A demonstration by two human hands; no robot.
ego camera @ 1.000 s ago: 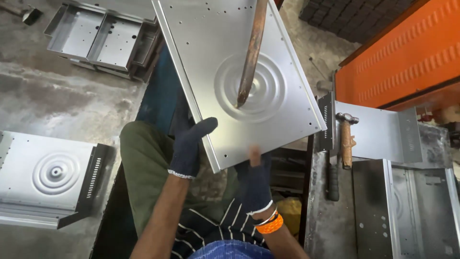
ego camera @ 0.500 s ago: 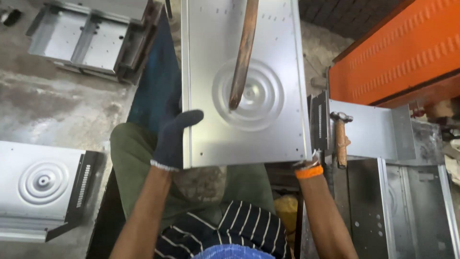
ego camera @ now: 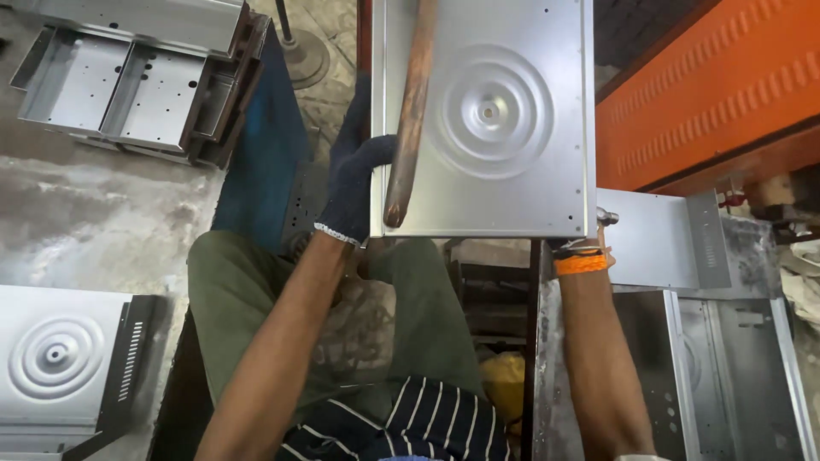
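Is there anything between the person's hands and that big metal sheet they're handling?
Nothing visible. The gloved left hand already grips the left edge of the metal panel. The right hand is hidden behind the panel's lower right corner; only its wrist with an orange band shows.

Dark blue knitted glove with a white cuff on the left hand (ego camera: 354,192); orange wristband (ego camera: 581,263) below the hidden right hand; olive trousers (ego camera: 248,299); navy white-striped shirt (ego camera: 410,423).

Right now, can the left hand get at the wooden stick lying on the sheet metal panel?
Probably yes. The left hand, in a dark glove, grips the near left edge of the sheet metal panel, and the wooden stick lies on top just beside its thumb, with nothing between them. It would have to let go of the edge first.
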